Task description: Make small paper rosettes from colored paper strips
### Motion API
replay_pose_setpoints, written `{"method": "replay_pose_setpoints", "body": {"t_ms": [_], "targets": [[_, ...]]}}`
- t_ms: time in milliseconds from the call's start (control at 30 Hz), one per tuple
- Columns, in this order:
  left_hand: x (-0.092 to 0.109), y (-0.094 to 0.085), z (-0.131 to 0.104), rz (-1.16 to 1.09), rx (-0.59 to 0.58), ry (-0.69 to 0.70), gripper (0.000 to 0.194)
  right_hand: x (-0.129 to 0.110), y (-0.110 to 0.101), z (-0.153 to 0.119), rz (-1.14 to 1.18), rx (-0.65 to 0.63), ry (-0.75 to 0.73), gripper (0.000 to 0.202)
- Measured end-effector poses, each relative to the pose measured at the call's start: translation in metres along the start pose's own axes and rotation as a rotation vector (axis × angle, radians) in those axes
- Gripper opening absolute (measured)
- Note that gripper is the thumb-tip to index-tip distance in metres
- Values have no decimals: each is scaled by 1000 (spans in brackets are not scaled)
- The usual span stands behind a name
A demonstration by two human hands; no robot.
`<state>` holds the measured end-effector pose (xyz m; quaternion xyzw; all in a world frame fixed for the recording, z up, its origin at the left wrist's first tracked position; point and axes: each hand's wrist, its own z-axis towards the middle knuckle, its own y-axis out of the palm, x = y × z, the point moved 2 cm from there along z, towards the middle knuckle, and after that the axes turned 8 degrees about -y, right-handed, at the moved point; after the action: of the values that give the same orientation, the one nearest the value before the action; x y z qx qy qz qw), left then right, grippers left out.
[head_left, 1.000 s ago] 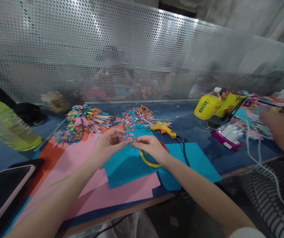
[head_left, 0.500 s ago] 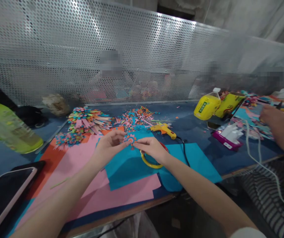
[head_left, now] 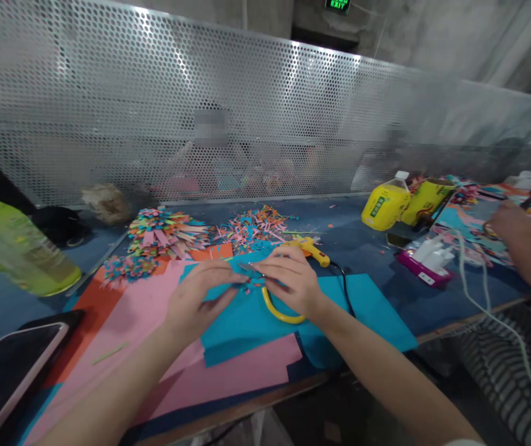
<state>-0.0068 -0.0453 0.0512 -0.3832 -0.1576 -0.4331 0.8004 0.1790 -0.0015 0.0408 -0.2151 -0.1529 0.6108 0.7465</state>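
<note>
Both hands press together over the blue paper sheet (head_left: 242, 316): left hand (head_left: 195, 297) and right hand (head_left: 288, 279) pinch a small paper flower (head_left: 250, 282) between curled fingertips. Behind the sheet, far right, lie two yellow bottles (head_left: 386, 204), contents hidden.

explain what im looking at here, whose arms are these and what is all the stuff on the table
The picture comes from a camera worn on a person's head, looking forward and down, so the two bare arms are that person's own. The left hand and right hand meet over a blue paper sheet and pinch a small paper piece, mostly hidden by the fingers. Under the right hand lie yellow-handled scissors. Pink sheets, a pile of colourful paper cuttings, a yellow glue gun and a yellow bottle lie around. At far right, another person's hand works.
</note>
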Motion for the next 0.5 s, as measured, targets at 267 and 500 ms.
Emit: {"method": "replay_pose_setpoints", "body": {"t_ms": [267,500], "targets": [[3,0,-2,-37,8,5,2,-6,-4,-1,-154,-77,-97,20],[0,5,-5,7,-1,98,15,-4,-1,-2,-136,-101,-45,17]]}}
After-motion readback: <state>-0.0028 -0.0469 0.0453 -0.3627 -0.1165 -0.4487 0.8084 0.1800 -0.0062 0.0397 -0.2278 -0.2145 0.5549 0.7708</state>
